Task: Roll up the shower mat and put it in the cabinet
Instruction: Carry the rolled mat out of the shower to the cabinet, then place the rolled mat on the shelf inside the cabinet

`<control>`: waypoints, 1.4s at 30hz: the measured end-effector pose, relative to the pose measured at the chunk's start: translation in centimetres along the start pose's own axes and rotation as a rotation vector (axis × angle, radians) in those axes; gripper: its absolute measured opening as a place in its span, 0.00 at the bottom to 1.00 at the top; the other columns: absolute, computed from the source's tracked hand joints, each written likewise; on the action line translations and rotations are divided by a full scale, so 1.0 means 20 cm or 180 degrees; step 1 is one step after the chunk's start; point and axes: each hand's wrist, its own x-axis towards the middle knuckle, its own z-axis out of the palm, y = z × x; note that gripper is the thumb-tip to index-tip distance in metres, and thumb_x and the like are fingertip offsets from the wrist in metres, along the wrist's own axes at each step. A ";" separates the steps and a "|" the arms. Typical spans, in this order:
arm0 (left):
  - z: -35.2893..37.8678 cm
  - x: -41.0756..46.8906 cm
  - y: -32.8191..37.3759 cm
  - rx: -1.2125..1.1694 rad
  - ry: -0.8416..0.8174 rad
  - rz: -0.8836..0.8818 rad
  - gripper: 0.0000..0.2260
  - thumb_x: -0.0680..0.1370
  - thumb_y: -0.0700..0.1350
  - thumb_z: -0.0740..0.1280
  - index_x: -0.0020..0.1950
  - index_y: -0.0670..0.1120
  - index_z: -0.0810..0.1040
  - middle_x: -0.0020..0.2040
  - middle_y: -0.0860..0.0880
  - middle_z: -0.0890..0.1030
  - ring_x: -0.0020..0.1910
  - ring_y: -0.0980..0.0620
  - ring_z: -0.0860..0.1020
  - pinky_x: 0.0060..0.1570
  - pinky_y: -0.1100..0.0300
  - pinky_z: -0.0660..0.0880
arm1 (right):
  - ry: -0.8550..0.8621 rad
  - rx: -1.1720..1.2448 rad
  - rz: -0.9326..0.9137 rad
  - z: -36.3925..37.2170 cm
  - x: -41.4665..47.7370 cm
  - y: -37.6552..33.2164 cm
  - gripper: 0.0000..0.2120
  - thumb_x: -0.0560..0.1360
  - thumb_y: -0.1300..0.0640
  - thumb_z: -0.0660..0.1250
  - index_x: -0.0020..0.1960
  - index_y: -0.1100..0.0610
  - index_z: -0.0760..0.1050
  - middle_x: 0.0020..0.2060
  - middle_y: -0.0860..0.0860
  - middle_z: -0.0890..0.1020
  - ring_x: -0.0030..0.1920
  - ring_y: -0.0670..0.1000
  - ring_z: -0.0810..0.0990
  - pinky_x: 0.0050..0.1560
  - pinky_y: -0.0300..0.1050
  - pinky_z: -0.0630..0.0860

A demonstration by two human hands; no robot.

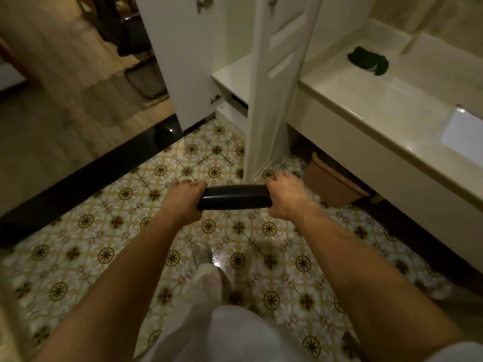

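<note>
Here the shower mat [234, 197] is already rolled into a tight black cylinder and held level, crosswise in front of the person, above the patterned tile floor [104, 231]. The left hand [186, 200] is clenched around the roll's left end, fingers curled over the top; the right hand [285, 193] grips the right end in the same way, so only the middle stretch of the roll shows between them. Both bare forearms reach forward from the bottom of the view.

Just beyond the roll stands the white cabinet [183, 61], with a panelled door [271, 95] swung open towards the person, its lower edge near the right hand. Inside, a pale shelf [232, 74] is visible, with a lower ledge beneath it. The roll is outside the cabinet, in front of the open door.

To the right runs a long cream desk [366, 100] with a sunken basin, and a dark green object [367, 60] lies on it, possibly a cloth or scrubber, though the blur makes that hard to say. Under it sits a brown basket [332, 184] on the floor. A black threshold strip [86, 178] separates the tiles from wooden flooring on the left. Below the roll, a pale trouser leg and a shoe [202, 253] show.
</note>
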 end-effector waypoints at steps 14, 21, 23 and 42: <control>-0.39 0.91 -0.93 0.0107 -0.0041 0.0129 0.26 0.67 0.49 0.75 0.62 0.49 0.71 0.69 0.44 0.66 0.61 0.42 0.73 0.60 0.44 0.73 | 0.0323 0.0371 0.0051 -0.43 1.17 -0.26 0.27 0.61 0.47 0.76 0.57 0.51 0.74 0.52 0.53 0.74 0.53 0.55 0.72 0.54 0.50 0.74; -0.50 1.30 -1.24 0.0193 -0.0034 0.0213 0.25 0.67 0.50 0.74 0.61 0.49 0.70 0.58 0.44 0.68 0.54 0.43 0.72 0.54 0.46 0.74 | 0.0440 0.0352 0.0123 -0.56 1.64 -0.29 0.28 0.59 0.46 0.76 0.57 0.50 0.74 0.50 0.52 0.74 0.50 0.53 0.71 0.52 0.49 0.73; -0.49 1.42 -1.29 0.0137 -0.0050 0.0214 0.24 0.68 0.50 0.74 0.60 0.50 0.70 0.56 0.45 0.68 0.54 0.44 0.72 0.54 0.47 0.74 | 0.0413 0.0379 0.0130 -0.57 1.76 -0.28 0.27 0.60 0.47 0.75 0.56 0.50 0.74 0.49 0.51 0.74 0.50 0.52 0.71 0.50 0.49 0.72; -0.84 2.91 -1.77 -0.0869 -0.1273 0.0657 0.32 0.51 0.62 0.80 0.50 0.58 0.74 0.48 0.57 0.78 0.46 0.56 0.76 0.46 0.59 0.73 | -0.0700 0.2319 0.0705 -0.80 2.86 0.20 0.35 0.54 0.49 0.81 0.59 0.49 0.75 0.49 0.48 0.77 0.51 0.53 0.77 0.48 0.45 0.76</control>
